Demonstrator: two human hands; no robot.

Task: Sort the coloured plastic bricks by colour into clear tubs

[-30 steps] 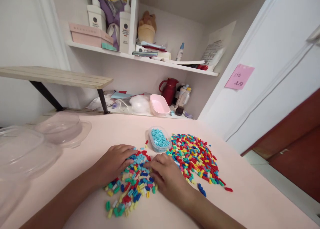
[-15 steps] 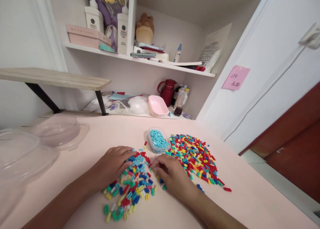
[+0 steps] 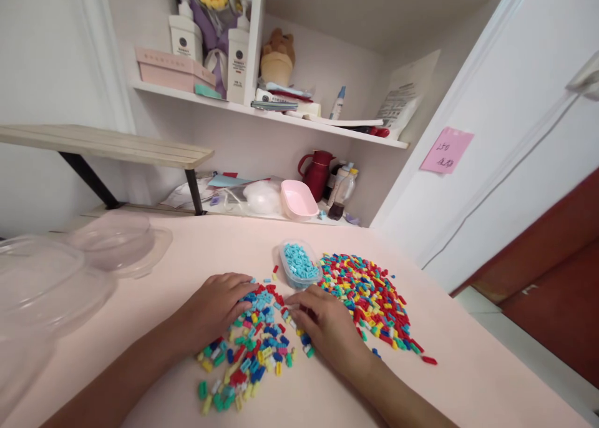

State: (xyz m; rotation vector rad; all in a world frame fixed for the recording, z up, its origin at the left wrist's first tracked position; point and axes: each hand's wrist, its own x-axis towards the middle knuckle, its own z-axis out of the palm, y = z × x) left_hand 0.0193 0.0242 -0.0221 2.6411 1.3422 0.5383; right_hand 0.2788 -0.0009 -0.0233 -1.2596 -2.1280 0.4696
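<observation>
A loose spread of small coloured building bricks (image 3: 259, 353) lies on the pink tabletop between my hands, with light blue ones gathered at its upper part. My left hand (image 3: 218, 306) rests along its left edge, fingers stretched over the bricks and holding nothing visible. On the other side, my right hand (image 3: 325, 328) is low over the table, fingers reaching left to the spread and thumb apart; nothing shows in its grasp. Just beyond the right fingers stands a clear plastic tub (image 3: 299, 284) filled with light blue bricks (image 3: 299, 261).
A bigger mixed brick pile (image 3: 369, 297) covers the table to the right. Clear plastic containers (image 3: 47, 278) sit at the left, near a wooden riser (image 3: 107, 144). Behind are a pink basin (image 3: 299, 200), a red jug (image 3: 319, 173) and bottles (image 3: 344, 191).
My right hand's fingers have straightened and opened slightly at the edge of the spread. My left hand stays in place. The whole view has shifted a little.
</observation>
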